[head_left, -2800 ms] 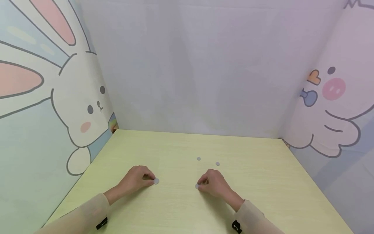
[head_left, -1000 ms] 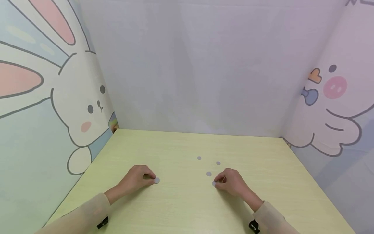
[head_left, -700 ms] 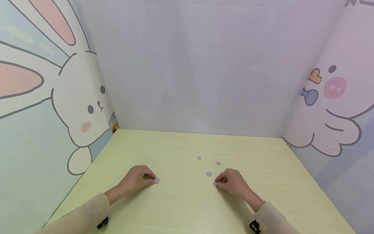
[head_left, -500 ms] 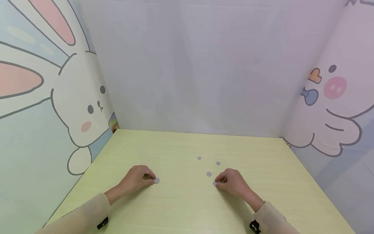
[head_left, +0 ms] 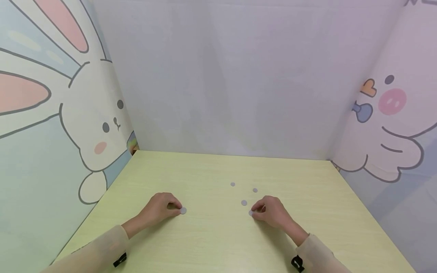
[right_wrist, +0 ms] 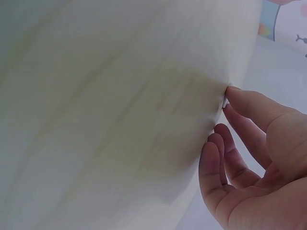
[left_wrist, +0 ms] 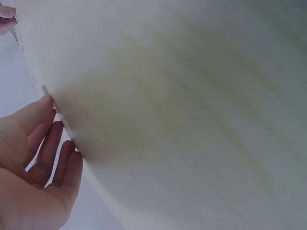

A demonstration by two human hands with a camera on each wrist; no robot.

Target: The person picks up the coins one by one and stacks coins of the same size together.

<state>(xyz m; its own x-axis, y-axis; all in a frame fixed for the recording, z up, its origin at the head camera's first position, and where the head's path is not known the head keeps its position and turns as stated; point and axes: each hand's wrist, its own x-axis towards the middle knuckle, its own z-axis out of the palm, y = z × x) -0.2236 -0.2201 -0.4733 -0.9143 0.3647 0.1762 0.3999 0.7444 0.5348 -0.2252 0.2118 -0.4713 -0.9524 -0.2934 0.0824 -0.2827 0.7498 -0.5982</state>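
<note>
Fingertips of the left hand (head_left: 158, 209) rested on a small grey disc (head_left: 183, 211) lying flat on the tabletop (head_left: 211, 242), toward its near-left part; the fingers were bent over loosely and the grip touched the disc's edge rather than closing round it. In the left wrist view the fingers (left_wrist: 45, 148) lay nearly straight against the tabletop surface. The right hand (head_left: 271, 212) sat near the middle of the tabletop, its curled fingertips on a second disc (head_left: 250, 213); whether that grip pinched the disc or only pressed it could not be told. Three more discs lay apart from both hands: one (head_left: 244, 203) just beyond the right hand, two (head_left: 233, 184) (head_left: 255, 190) farther toward the far edge. Bare tabletop stretched between the two hands, along the far edge and toward the right edge.
</note>
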